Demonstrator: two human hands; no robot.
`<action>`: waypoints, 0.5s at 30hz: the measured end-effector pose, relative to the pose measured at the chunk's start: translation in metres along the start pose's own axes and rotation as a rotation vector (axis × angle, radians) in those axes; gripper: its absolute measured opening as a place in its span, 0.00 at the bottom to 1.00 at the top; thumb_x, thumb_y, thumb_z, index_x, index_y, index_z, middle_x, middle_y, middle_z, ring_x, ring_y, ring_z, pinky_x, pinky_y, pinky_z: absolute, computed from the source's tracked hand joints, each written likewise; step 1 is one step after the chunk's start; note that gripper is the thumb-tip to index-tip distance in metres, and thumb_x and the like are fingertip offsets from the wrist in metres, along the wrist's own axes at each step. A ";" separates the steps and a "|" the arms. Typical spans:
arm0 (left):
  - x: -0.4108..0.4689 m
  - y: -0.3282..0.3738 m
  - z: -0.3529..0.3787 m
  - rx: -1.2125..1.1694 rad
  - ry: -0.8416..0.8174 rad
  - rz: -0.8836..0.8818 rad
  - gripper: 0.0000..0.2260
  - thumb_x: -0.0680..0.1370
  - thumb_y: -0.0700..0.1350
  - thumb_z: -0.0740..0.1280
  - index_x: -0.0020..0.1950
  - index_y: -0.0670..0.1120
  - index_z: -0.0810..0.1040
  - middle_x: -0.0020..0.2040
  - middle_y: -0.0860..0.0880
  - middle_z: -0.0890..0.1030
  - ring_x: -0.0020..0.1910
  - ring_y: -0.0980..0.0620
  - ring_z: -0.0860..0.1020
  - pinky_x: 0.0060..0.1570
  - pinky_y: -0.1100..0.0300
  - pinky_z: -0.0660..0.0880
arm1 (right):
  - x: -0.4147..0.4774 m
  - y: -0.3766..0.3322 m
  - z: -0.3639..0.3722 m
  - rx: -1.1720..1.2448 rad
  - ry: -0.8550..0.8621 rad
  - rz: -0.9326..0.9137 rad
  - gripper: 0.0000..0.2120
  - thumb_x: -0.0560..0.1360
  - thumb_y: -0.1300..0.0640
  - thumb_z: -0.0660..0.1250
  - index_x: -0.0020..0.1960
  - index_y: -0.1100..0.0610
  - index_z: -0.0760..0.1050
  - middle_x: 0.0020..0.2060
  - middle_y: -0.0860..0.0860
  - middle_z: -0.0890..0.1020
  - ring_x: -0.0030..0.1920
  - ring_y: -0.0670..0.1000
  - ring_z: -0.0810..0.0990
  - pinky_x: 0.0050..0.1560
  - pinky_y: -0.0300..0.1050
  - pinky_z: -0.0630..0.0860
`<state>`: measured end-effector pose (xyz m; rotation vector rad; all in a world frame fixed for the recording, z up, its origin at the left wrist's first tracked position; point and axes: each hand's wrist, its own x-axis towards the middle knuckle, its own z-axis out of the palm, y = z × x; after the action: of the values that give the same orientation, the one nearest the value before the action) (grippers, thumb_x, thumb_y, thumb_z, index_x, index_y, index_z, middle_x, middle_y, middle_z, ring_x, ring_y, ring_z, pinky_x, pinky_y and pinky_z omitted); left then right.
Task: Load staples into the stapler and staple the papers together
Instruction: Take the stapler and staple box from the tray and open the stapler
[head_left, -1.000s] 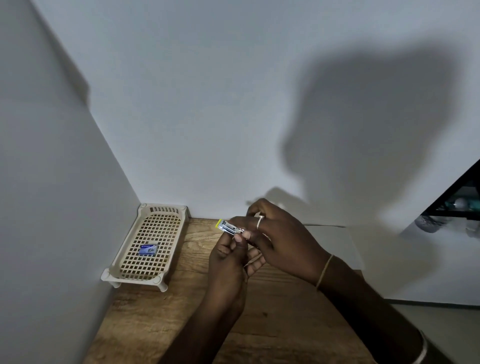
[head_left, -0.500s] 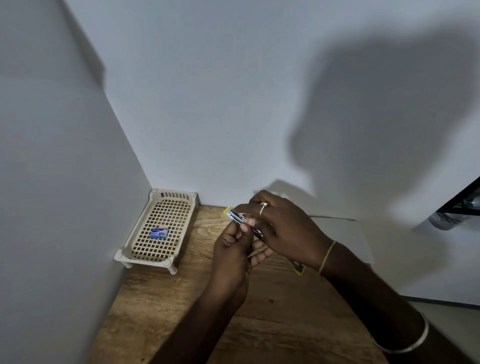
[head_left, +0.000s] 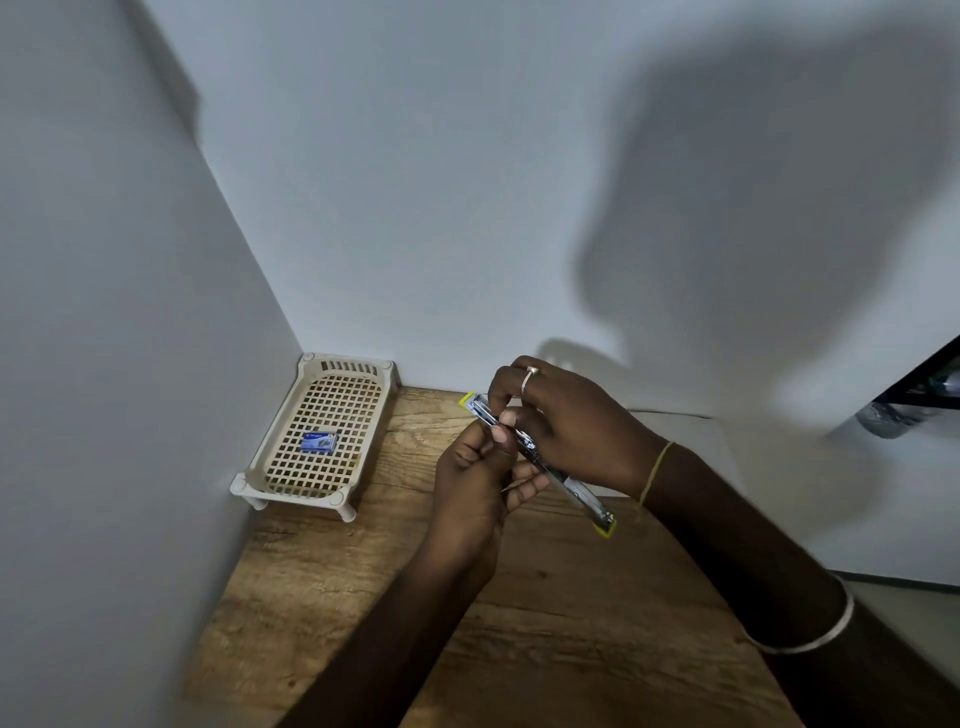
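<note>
A stapler (head_left: 574, 491) with yellow ends is swung open into one long metal strip, held above the wooden table (head_left: 545, 623). My right hand (head_left: 571, 431) grips its middle from above, a ring on one finger. My left hand (head_left: 478, 467) pinches it from below near the far end, thumb against the metal channel; whether staples lie under the thumb is hidden. A small blue staple box (head_left: 319, 442) lies in a beige plastic lattice tray (head_left: 248, 480) at the left. White papers (head_left: 685, 441) lie on the table behind my right wrist.
White walls close in the table on the left and at the back, meeting in a corner behind the tray. A dark shelf (head_left: 924, 379) with a clear bottle shows at the far right edge. Bare wood lies in front of my arms.
The stapler now shows at full opened length, its lower yellow end sticking out below my right wrist. Both hands stay on it, and the view has shifted so the tray sits further right.
</note>
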<state>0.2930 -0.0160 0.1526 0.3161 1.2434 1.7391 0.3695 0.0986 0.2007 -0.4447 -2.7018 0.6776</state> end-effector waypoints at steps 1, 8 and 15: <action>0.000 0.000 0.000 -0.005 0.005 -0.004 0.09 0.84 0.45 0.63 0.55 0.44 0.82 0.47 0.44 0.86 0.42 0.47 0.84 0.41 0.56 0.83 | 0.000 0.000 0.001 0.017 -0.007 0.001 0.08 0.76 0.62 0.64 0.48 0.49 0.73 0.43 0.44 0.74 0.44 0.49 0.75 0.45 0.53 0.75; -0.003 0.005 0.000 -0.026 -0.044 -0.033 0.09 0.84 0.43 0.62 0.53 0.43 0.81 0.40 0.48 0.86 0.35 0.52 0.84 0.42 0.55 0.84 | -0.004 -0.001 -0.003 0.154 0.004 -0.018 0.08 0.77 0.66 0.63 0.45 0.54 0.71 0.39 0.47 0.74 0.43 0.51 0.74 0.44 0.51 0.73; -0.003 0.008 0.002 0.054 -0.020 -0.048 0.09 0.84 0.38 0.62 0.49 0.44 0.81 0.42 0.44 0.81 0.33 0.51 0.79 0.36 0.57 0.82 | -0.013 -0.002 -0.008 0.173 0.031 -0.045 0.11 0.75 0.70 0.62 0.44 0.54 0.71 0.38 0.47 0.72 0.41 0.51 0.74 0.41 0.50 0.72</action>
<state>0.2914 -0.0172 0.1608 0.3317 1.2759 1.6600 0.3836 0.0956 0.2054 -0.3473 -2.5882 0.8758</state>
